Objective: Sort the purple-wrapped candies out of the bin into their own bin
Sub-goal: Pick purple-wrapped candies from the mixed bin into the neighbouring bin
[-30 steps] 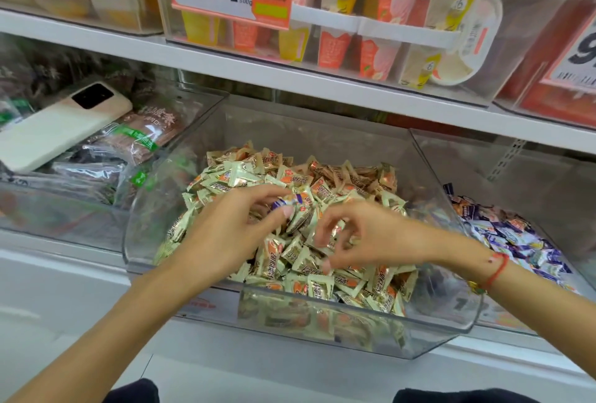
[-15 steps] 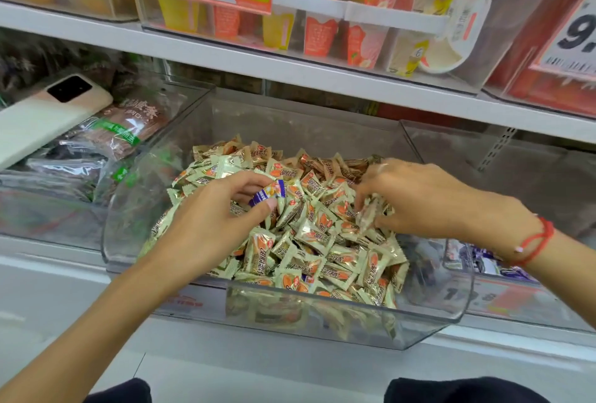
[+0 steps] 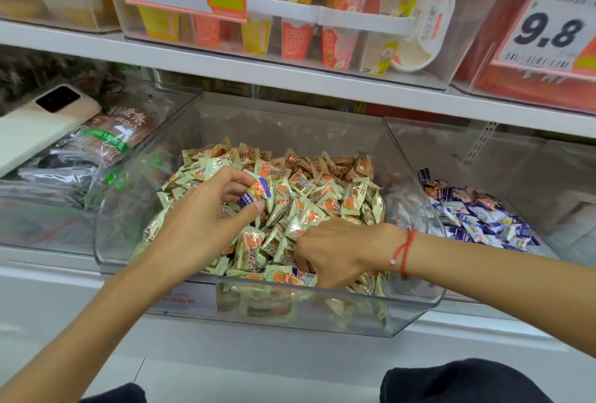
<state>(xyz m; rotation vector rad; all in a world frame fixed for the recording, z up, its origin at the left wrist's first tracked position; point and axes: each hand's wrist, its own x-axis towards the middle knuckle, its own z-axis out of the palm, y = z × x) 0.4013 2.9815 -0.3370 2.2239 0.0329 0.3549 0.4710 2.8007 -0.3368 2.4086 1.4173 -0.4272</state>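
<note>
The left hand [image 3: 206, 218] pinches a purple-wrapped candy [image 3: 256, 192] between thumb and fingertips, the other fingers loosely curled, just above the heap in the clear middle bin [image 3: 322, 315]. The right hand [image 3: 335, 252] digs knuckles-up into the pale green-and-orange candies [image 3: 309, 196] near the bin's front wall; its fingers are buried, so I cannot tell whether they grip anything. A red string bracelet [image 3: 404, 249] circles that wrist.

The middle bin sits on the lower shelf [image 3: 48, 293], its front lip jutting past the shelf's front edge. The candies fill the middle and front, leaving bare floor along the back wall and in the right rear corner. The upper shelf [image 3: 258, 72] hangs low over the bins, so the way in is from the front.

Just to the right, touching the middle bin's side wall, a second clear bin [image 3: 483, 144] holds a shallow pile of purple-wrapped candies [image 3: 477, 215] with most of its back half bare. On the left, another bin [image 3: 42, 222] carries bagged snacks and a white phone [image 3: 35, 131].
</note>
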